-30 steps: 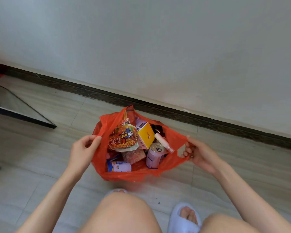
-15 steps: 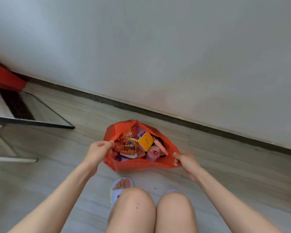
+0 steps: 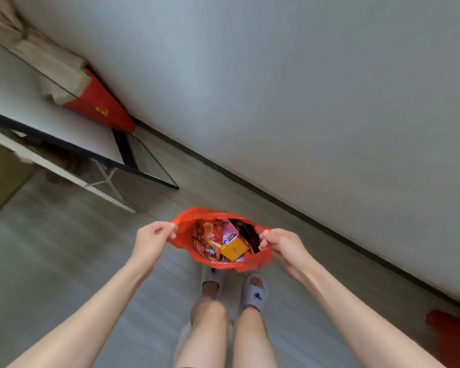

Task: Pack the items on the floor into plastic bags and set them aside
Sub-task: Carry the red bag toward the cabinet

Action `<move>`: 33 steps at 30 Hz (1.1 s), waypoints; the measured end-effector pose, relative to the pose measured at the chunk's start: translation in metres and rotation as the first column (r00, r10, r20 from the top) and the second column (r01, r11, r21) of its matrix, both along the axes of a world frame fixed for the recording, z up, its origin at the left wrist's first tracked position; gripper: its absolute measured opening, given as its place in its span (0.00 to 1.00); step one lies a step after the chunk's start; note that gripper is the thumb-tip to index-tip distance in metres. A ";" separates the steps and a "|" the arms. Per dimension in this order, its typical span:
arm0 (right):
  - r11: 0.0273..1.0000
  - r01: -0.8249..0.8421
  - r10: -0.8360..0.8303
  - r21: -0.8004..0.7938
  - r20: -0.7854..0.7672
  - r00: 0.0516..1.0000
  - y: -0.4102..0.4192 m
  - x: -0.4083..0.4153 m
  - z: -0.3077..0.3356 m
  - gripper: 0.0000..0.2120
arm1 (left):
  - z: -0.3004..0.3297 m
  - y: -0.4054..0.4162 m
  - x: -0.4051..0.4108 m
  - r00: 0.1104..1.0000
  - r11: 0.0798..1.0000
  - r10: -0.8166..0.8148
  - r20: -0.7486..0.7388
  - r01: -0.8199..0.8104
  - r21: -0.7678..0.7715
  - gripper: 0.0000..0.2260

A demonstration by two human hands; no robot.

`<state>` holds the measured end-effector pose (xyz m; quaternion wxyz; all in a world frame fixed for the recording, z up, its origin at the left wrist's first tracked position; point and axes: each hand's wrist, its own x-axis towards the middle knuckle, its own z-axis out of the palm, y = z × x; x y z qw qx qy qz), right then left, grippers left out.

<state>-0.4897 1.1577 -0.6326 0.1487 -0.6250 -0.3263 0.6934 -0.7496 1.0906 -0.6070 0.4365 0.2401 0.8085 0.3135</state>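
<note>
While the person stands over it, one red plastic bag (image 3: 252, 264) hangs between two hands, held above the floor (image 3: 64, 261) in front of two feet in pale slippers (image 3: 254, 292). The left hand (image 3: 150, 240) pinches the bag's left edge, its fingers (image 3: 168, 229) curled tight onto the plastic; the right hand (image 3: 282, 244) grips the right edge the same way, fingers closed on it. The mouth of the bag is pulled open between them. Inside I can count one orange-red snack packet (image 3: 205, 243) on the left, one yellow box (image 3: 234, 249) in the middle with a purple-and-white face above it, and something dark (image 3: 246, 231) toward the right that I cannot make out; anything deeper is hidden. Well apart on the left is one glass-topped desk (image 3: 133, 168) with white legs, with one red object (image 3: 101, 107) leaning in the corner behind it. A second patch of red (image 3: 449, 330) shows at the lower right edge, by the wall (image 3: 303, 102).
</note>
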 end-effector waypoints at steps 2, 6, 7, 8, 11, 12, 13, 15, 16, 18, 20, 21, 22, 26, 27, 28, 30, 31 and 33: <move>0.999 -0.037 0.035 -0.008 -0.138 0.990 -0.005 -0.014 0.056 0.09 | 0.051 -0.027 -0.004 0.997 0.993 0.081 -0.006 -0.080 0.085 0.08; 0.984 -0.174 0.175 0.028 -0.284 0.943 -0.020 -0.049 0.138 0.10 | 0.123 -0.080 -0.021 0.955 0.933 0.289 0.065 -0.297 0.205 0.10; 0.975 -0.217 0.218 0.037 -0.306 0.927 -0.024 -0.059 0.152 0.10 | 0.134 -0.094 -0.026 0.936 0.909 0.342 0.088 -0.353 0.222 0.09; 0.962 -0.269 0.271 0.051 -0.314 0.910 -0.028 -0.070 0.165 0.11 | 0.145 -0.108 -0.030 0.910 0.879 0.396 0.119 -0.414 0.237 0.09; 0.899 -0.420 0.437 0.121 -0.310 0.844 -0.038 -0.108 0.201 0.11 | 0.173 -0.148 -0.043 0.796 0.764 0.547 0.260 -0.602 0.234 0.10; 0.873 -0.467 0.487 0.141 -0.297 0.821 -0.043 -0.120 0.210 0.11 | 0.180 -0.160 -0.047 0.745 0.720 0.588 0.316 -0.660 0.215 0.10; 0.843 -0.512 0.537 0.163 -0.282 0.795 -0.048 -0.135 0.218 0.12 | 0.187 -0.173 -0.053 0.697 0.677 0.621 0.358 -0.707 0.203 0.10; 0.787 -0.583 0.617 0.201 -0.242 0.749 -0.059 -0.167 0.231 0.11 | 0.198 -0.195 -0.067 0.638 0.617 0.658 0.401 -0.761 0.198 0.09; 0.761 -0.609 0.648 0.222 -0.224 0.728 -0.066 -0.185 0.237 0.10 | 0.203 -0.205 -0.076 0.622 0.598 0.666 0.411 -0.775 0.205 0.09; 0.728 -0.638 0.684 0.252 -0.202 0.701 -0.085 -0.225 0.246 0.10 | 0.211 -0.228 -0.097 0.586 0.550 0.688 0.429 -0.806 0.220 0.08; 0.709 -0.654 0.704 0.264 -0.204 0.681 -0.107 -0.265 0.252 0.09 | 0.216 -0.252 -0.123 0.537 0.489 0.708 0.459 -0.841 0.230 0.08; 0.700 -0.664 0.713 0.263 -0.212 0.668 -0.120 -0.285 0.253 0.09 | 0.218 -0.267 -0.138 0.511 0.461 0.715 0.477 -0.858 0.228 0.08; 0.691 -0.674 0.722 0.261 -0.220 0.656 -0.134 -0.307 0.253 0.09 | 0.221 -0.283 -0.154 0.489 0.438 0.719 0.494 -0.870 0.226 0.08; 0.690 -0.672 0.723 0.269 -0.204 0.660 -0.190 -0.392 0.251 0.08 | 0.220 -0.356 -0.218 0.484 0.420 0.738 0.471 -0.875 0.242 0.08; 0.688 -0.671 0.723 0.276 -0.183 0.666 -0.204 -0.412 0.251 0.10 | 0.220 -0.374 -0.234 0.495 0.428 0.746 0.445 -0.869 0.249 0.08; 0.684 -0.673 0.725 0.280 -0.162 0.669 -0.219 -0.431 0.250 0.11 | 0.219 -0.392 -0.251 0.504 0.437 0.756 0.419 -0.864 0.251 0.08; 0.680 -0.676 0.727 0.285 -0.136 0.674 -0.248 -0.466 0.249 0.11 | 0.221 -0.424 -0.284 0.510 0.443 0.775 0.374 -0.860 0.255 0.08; 0.674 -0.680 0.731 0.289 -0.124 0.671 -0.261 -0.484 0.251 0.11 | 0.223 -0.437 -0.302 0.507 0.437 0.783 0.360 -0.860 0.262 0.08; 0.650 -0.698 0.749 0.301 -0.096 0.656 -0.284 -0.521 0.256 0.11 | 0.231 -0.457 -0.340 0.509 0.426 0.793 0.333 -0.856 0.295 0.08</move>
